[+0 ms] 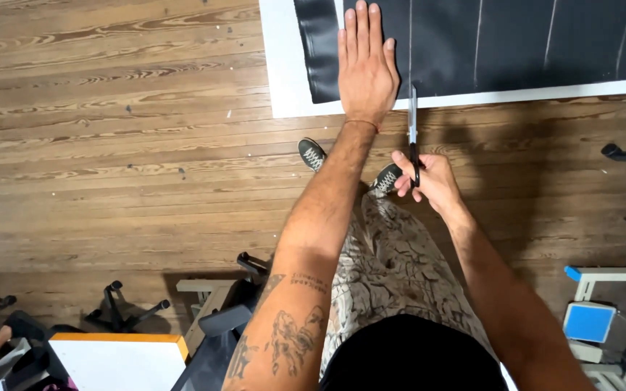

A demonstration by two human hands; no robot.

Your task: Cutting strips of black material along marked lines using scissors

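The person is standing at the near edge of a white surface (282,65) and looking straight down at it. A sheet of black fabric (516,43) is lying flat across that surface, marked with several pale chalk lines running away from the person.

The left hand (364,69) is lying palm down on the fabric near its left end, fingers (361,29) stretched out flat and together, pressing the cloth against the surface rather than gripping anything. The right hand (429,177) is holding a pair of scissors (413,134), its fingers threaded through and curled around the dark handles. The blades are pointing away from the body, and their tip is reaching the near edge of the fabric, just beside the left hand and in line with 1 of the chalk lines.

Judging by how things lie, the cut along this line is only just starting: the blades are sitting at the hem, and no open slit is showing further up the cloth. The other 3 or so chalk lines to the right are looking whole and uncut too, so most of the cutting appears to be left.

Below, on the wooden floor (110,145), the person's dark shoes are showing, and chair bases are standing nearby.
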